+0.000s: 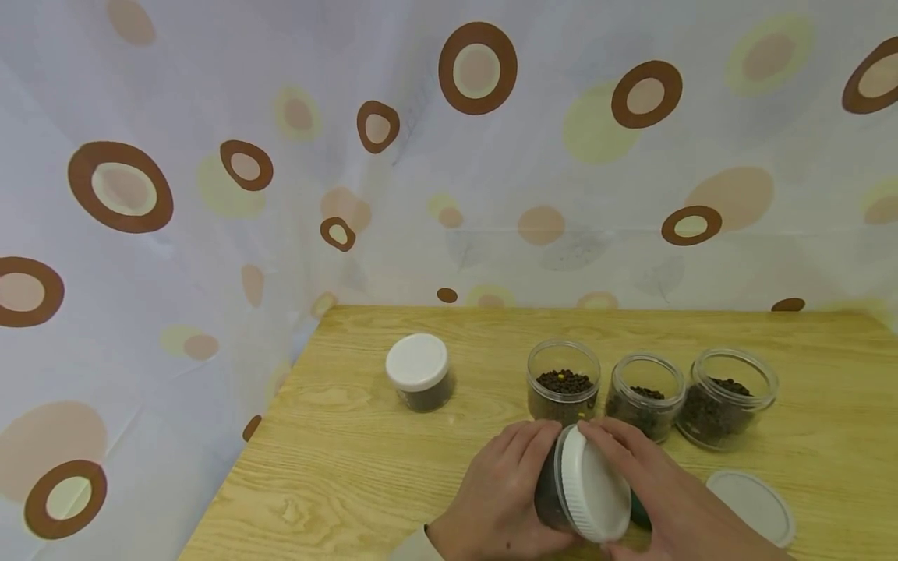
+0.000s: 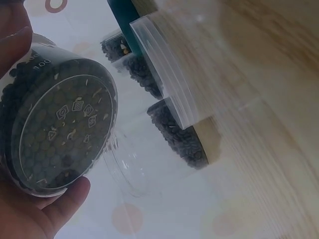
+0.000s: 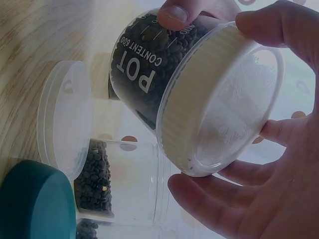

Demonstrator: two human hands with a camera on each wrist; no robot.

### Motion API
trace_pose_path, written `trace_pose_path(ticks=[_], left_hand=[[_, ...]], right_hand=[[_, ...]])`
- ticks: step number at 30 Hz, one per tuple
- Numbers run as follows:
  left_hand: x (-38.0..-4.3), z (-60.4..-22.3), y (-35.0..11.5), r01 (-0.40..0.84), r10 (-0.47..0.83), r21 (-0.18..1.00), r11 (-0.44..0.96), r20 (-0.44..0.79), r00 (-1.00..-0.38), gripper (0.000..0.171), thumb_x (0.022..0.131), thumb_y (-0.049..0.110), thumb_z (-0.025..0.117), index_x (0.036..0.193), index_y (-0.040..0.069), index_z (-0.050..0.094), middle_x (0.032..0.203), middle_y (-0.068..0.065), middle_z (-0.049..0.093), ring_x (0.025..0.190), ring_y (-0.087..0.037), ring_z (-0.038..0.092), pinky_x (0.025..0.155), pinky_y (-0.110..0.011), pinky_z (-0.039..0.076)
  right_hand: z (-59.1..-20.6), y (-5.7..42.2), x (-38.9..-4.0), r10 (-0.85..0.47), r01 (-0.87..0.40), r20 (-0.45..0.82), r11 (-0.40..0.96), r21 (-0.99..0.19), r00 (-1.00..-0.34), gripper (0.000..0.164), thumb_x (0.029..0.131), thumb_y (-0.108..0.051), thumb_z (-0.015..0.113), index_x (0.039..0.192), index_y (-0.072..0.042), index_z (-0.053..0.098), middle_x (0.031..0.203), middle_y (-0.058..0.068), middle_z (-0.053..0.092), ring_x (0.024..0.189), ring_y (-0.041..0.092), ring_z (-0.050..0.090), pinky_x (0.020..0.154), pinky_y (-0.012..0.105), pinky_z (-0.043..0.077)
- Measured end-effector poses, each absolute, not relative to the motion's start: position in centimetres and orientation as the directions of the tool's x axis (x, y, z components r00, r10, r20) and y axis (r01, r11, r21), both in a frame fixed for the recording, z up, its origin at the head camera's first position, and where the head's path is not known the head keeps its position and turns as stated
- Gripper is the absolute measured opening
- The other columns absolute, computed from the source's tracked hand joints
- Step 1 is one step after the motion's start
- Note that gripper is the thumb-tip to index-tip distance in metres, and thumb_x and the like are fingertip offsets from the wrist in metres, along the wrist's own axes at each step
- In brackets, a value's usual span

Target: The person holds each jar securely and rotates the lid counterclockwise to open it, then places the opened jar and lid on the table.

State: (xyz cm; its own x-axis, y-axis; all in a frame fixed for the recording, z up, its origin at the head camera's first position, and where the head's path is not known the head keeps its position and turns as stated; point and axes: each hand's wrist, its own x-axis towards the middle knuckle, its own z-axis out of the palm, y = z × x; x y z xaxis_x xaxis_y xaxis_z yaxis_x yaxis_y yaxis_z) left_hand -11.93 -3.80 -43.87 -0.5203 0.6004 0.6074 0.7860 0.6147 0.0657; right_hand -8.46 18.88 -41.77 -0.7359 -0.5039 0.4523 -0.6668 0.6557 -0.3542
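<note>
My left hand [image 1: 494,495] grips a clear plastic jar [image 3: 142,74] of dark pellets, tipped on its side with its lid end to the right. "POT" and a printed scale mark its wall in the right wrist view. The left wrist view shows the jar's round base [image 2: 65,129], with pellets and pale flecks behind it. On its mouth sits a white ribbed lid [image 1: 596,491]. Fingers and thumb of my right hand [image 1: 673,499] are spread round that lid's rim and hold it. Just beyond my hands stands an open jar [image 1: 563,405], part full of similar pellets with yellow bits.
Two more open jars of pellets, a middle one [image 1: 645,401] and a right one [image 1: 726,405], stand beside it. A white-lidded jar [image 1: 418,370] is at the back left. One loose translucent lid [image 1: 752,506] and a teal object [image 3: 37,201] lie near my right hand.
</note>
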Motion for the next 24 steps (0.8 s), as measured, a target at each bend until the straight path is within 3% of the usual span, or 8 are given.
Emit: trace_pose_path(ticks=[8,24], left_hand=[[-12.06,-43.82,-3.80,0.793,0.603,0.029,0.608,0.633,-0.485,0.098,0.063,0.062,0.079,0.140,0.011,0.048,0.126,0.003,0.061,0.115,-0.010,0.060,0.101,-0.021,0.049],[-12.36,-43.69,-4.59,0.793,0.565,0.097,0.601,0.650,-0.508,0.108,0.060,0.059,0.084,0.146,0.009,0.042,0.133,-0.001,0.056,0.122,-0.013,0.056,0.107,-0.024,0.046]], right_hand=[[-41.79,18.97,-8.58,-0.506,-0.671,0.457,0.656,-0.347,-0.731,0.115,0.060,-0.031,0.093,0.156,-0.017,0.030,0.149,0.002,0.039,0.111,0.008,0.056,0.066,0.019,0.048],[-41.29,19.63,-8.77,-0.480,-0.662,0.473,0.647,-0.378,-0.739,0.117,0.057,-0.023,0.094,0.156,-0.016,0.031,0.148,-0.001,0.038,0.114,-0.002,0.047,0.069,0.020,0.049]])
